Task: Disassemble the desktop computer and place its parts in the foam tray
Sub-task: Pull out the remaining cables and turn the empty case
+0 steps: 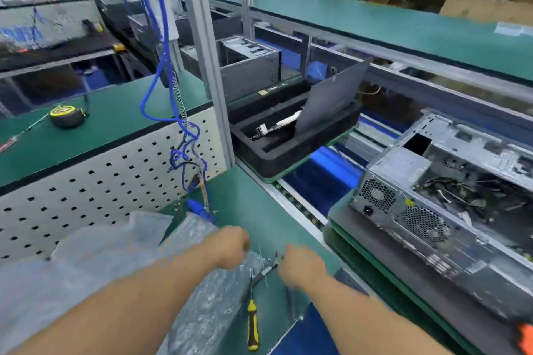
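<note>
The open desktop computer [432,210] lies on its side at the right, its fans and loose cables showing. Beyond the bench stands the black foam tray [259,153]; a dark side panel [331,98] leans in it, and a white part [277,125] lies in one slot. Both hands are low over the green bench. My left hand [230,246] hovers with curled fingers at the edge of a bubble wrap sheet [202,291]; blur hides what it holds, if anything. My right hand [301,265] grips a slim metal tool [266,270] whose tip points toward the left hand.
A yellow-and-black screwdriver [253,326] lies on the bench in front of my hands. A blue coiled cable [161,66] hangs by the perforated panel [101,181]. A tape measure [66,115] sits on the upper left shelf. Another chassis [248,66] stands behind the tray.
</note>
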